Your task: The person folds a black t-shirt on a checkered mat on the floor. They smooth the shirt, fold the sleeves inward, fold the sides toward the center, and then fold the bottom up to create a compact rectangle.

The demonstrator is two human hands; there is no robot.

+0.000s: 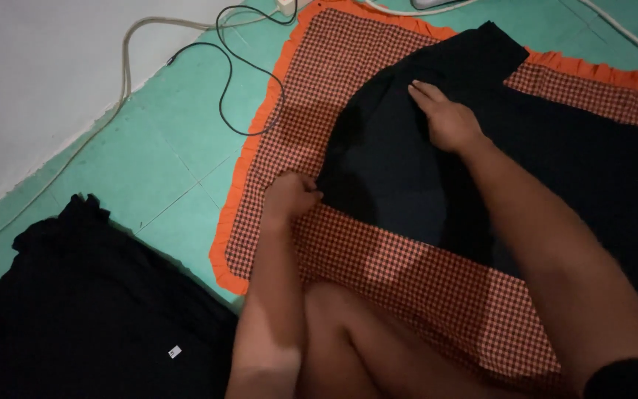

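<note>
Head view, looking down at the floor. A black fabric garment (407,170) lies spread on a red-and-black checked cloth mat with an orange ruffled border (407,273), occupying the centre of the frame and running out toward 3 o'clock. The mat rests on a green tiled floor (164,170). Left hand (289,196): sits at the garment's curved edge, at about 9 o'clock from the garment's middle; fingers curled closed, pinching the black fabric at that edge. Right hand (448,118): lies palm-down on the garment toward 12 o'clock, fingers extended and flat, pressing on the cloth, gripping nothing. The two hands are well apart, with the dark fabric between them. The person's bare knee shows at 6 o'clock, over the checked mat. At 8 o'clock in the frame, off the mat, a second heap of black crumpled cloth (90,295) lies on the floor, with a small white tag visible on it. A thin black cable (223,96) and a thicker pale cable (131,44) loop across the floor toward 11 o'clock, near a white wall (31,81).
</note>
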